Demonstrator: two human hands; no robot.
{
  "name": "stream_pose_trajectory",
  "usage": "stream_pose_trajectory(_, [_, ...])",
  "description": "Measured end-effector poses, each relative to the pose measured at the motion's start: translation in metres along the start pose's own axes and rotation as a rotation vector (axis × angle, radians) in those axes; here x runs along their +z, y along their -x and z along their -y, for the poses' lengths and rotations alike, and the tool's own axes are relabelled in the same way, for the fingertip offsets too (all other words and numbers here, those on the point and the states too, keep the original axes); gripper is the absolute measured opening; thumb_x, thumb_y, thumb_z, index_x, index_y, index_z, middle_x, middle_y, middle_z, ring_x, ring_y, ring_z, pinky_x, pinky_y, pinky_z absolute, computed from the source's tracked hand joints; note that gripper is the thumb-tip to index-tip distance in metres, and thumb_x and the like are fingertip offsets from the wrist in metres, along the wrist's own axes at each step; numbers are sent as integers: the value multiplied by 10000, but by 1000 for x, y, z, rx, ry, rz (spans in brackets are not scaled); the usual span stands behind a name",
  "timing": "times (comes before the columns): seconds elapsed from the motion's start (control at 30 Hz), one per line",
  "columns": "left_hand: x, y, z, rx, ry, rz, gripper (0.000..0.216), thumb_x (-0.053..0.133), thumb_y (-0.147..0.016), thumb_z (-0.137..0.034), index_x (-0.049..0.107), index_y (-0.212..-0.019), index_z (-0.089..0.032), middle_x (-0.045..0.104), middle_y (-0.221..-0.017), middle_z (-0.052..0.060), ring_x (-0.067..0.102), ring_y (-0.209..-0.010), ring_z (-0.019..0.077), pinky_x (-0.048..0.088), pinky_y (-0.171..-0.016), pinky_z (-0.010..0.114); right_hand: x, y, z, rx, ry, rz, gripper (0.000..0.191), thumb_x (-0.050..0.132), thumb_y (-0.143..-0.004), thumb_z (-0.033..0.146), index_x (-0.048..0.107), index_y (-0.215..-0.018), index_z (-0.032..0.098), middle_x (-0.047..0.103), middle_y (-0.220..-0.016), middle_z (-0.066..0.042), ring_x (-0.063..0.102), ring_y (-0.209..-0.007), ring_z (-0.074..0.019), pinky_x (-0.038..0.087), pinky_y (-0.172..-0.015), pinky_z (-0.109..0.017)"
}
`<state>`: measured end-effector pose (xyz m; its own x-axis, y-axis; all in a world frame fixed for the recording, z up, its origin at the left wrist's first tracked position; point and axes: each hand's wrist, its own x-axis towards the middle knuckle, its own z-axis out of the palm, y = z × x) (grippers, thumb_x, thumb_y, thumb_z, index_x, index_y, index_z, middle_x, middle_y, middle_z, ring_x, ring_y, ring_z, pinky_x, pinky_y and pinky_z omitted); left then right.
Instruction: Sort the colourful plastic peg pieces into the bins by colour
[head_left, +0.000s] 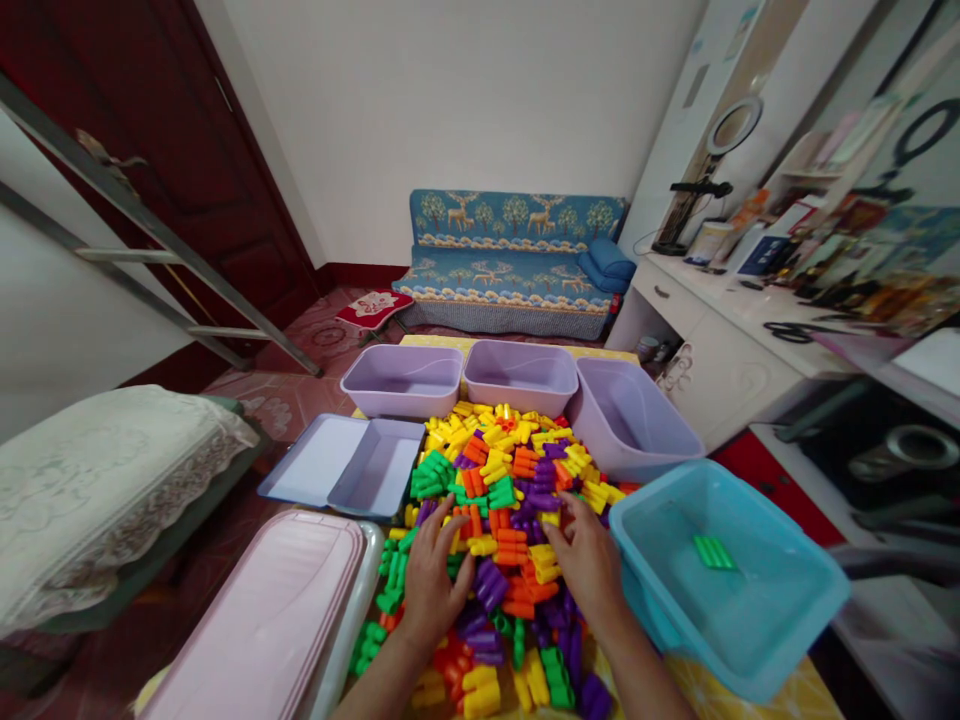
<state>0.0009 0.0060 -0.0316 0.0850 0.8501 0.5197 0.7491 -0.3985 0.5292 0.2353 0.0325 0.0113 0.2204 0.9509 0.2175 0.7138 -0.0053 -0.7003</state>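
A heap of plastic building pieces (502,500) in yellow, orange, green and purple covers the table in front of me. My left hand (433,580) lies on the pile with fingers spread, fingertips touching green and orange pieces. My right hand (589,565) rests on the pile's right side, fingers reaching into yellow and purple pieces; nothing shows as gripped. To the right stands a light blue tub (750,640) with one green piece (714,552) inside.
Three lilac tubs (402,380) (521,375) (637,420) line the far edge, and a lilac divided box (345,465) sits at left. A pink lid (262,620) lies near left. Beyond are a blue sofa (517,265), a white desk (720,320) and a ladder (150,240).
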Motion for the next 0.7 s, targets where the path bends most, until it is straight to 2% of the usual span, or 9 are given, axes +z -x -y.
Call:
stream_pose_trajectory(0.17, [-1, 0, 0, 8, -5, 0, 417, 567, -873, -176, 525, -1285, -229, 503, -1477, 146, 506, -1334, 293, 473, -1036, 510, -13, -2, 11, 10, 44, 68, 223, 535, -783, 339, 664, -915, 215, 725, -838, -64, 634, -643, -202, 494, -645, -332])
stream_pose_trajectory(0.23, [-1, 0, -1, 7, -7, 4, 418, 564, -875, -174, 521, -1287, -228, 497, -1482, 145, 501, -1337, 292, 470, -1040, 511, -21, -5, 14, 31, -8, 64, 248, 534, -805, 367, 660, -949, 210, 728, -847, -65, 648, -666, -203, 498, -657, -325])
stream_pose_trajectory(0.33, [0, 1, -1, -2, 7, 11, 407, 563, -875, -175, 531, -1277, -230, 495, -1485, 142, 502, -1336, 293, 470, -1040, 514, -28, -9, 13, 74, -205, 70, 367, 533, -831, 420, 648, -1095, 193, 724, -863, -61, 658, -676, -191, 512, -641, -304])
stream_pose_trajectory(0.4, [-1, -1, -1, -18, 34, 11, 396, 569, -873, -188, 548, -1266, -235, 500, -1481, 137, 507, -1332, 298, 470, -1040, 521, -28, -9, 12, 130, -319, 139, 401, 576, -801, 431, 660, -1116, 197, 719, -825, -44, 643, -633, -178, 506, -585, -286])
stream_pose_trajectory(0.57, [-15, -14, -10, -122, 180, 15, 347, 568, -908, -275, 583, -1254, -255, 465, -1497, 125, 469, -1370, 311, 450, -1074, 541, -22, 1, 13, 286, -485, 383, 340, 645, -679, 365, 682, -973, 198, 684, -665, 4, 627, -555, -179, 508, -506, -284])
stream_pose_trajectory(0.63, [-21, -25, -17, -136, 210, -14, 328, 547, -926, -272, 588, -1251, -258, 435, -1517, 120, 448, -1388, 300, 440, -1091, 528, -22, 3, 16, 330, -560, 416, 278, 652, -664, 356, 656, -900, 208, 687, -660, 8, 653, -571, -188, 522, -508, -286])
stream_pose_trajectory(0.7, [-24, -39, -25, -84, 200, -34, 318, 546, -926, -245, 599, -1238, -264, 449, -1506, 107, 447, -1386, 284, 431, -1105, 515, -25, 3, 20, 357, -624, 406, 247, 671, -658, 362, 634, -853, 216, 712, -709, -1, 676, -587, -190, 535, -517, -287])
